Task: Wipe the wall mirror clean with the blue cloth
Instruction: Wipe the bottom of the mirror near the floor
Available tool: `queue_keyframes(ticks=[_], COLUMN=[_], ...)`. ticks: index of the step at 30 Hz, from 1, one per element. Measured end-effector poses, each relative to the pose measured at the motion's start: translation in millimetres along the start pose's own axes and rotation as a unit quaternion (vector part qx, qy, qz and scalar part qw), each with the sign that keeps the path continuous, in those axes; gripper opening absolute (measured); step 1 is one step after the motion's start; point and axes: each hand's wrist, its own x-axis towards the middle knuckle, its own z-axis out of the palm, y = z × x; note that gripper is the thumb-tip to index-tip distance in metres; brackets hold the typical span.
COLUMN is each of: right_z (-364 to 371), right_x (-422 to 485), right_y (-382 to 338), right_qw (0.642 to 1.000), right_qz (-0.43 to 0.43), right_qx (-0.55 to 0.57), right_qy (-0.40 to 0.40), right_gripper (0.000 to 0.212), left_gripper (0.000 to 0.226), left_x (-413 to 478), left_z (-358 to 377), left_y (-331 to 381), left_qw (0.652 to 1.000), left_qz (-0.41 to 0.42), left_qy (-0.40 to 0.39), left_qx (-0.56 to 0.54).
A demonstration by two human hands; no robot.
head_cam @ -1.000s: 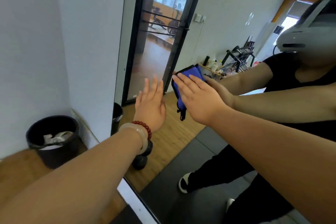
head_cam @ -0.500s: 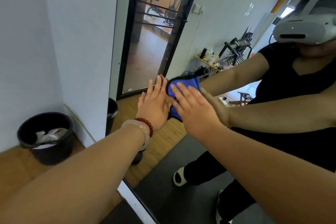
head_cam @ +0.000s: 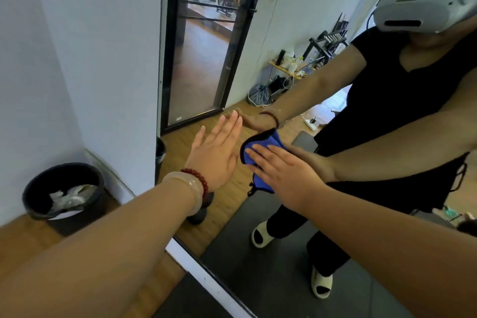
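Head view: blue cloth point(head_cam: 263, 147) flat against wall mirror point(head_cam: 258, 279).
Straight-fingered right hand point(head_cam: 286, 175) presses it; left hand point(head_cam: 216, 152) flat on glass just beside, holding nothing.

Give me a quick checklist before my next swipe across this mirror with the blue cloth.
1. Blue cloth held flat against the mirror: ok.
2. Right hand with fingers straight, pressing the cloth: ok.
3. Path to the left free: not ok, the left hand lies open on the glass right beside the cloth.
4. Cloth fully under the palm: not ok, its lower corner hangs loose.
5. Smears remaining on the glass: cannot tell.
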Motion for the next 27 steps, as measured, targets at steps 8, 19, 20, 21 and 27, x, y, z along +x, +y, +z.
queue_keyframes(ticks=[8,19,20,21,27], right_z=[-18.1,-3.3,0.8,5.3,31.5], right_x=[14.8,23.8,24.6,24.4,15.6], right_y=[9.1,-2.8,-13.3,-25.5,-86.2], right_qw=[0.991,0.966,0.966,0.966,0.936], right_qz=[0.127,0.22,0.218,0.214,0.222], right_qx=[0.016,0.087,0.101,0.119,0.273], right_qy=[0.049,0.105,0.094,0.079,0.003], right_gripper=[0.065,0.066,0.068,0.069,0.072], left_gripper=[0.081,0.087,0.087,0.086,0.078], left_x=[9.5,8.3,8.1,7.6,-0.7], left_z=[-12.9,-15.4,-15.4,-15.7,-13.9], left_y=[-10.6,6.2,8.9,12.9,16.8], left_qw=[0.996,0.993,0.993,0.991,0.992], left_qz=[-0.012,-0.069,-0.077,-0.084,-0.105], left_qy=[-0.069,-0.06,-0.058,-0.059,-0.036], left_qx=[-0.059,-0.069,-0.074,-0.081,-0.06])
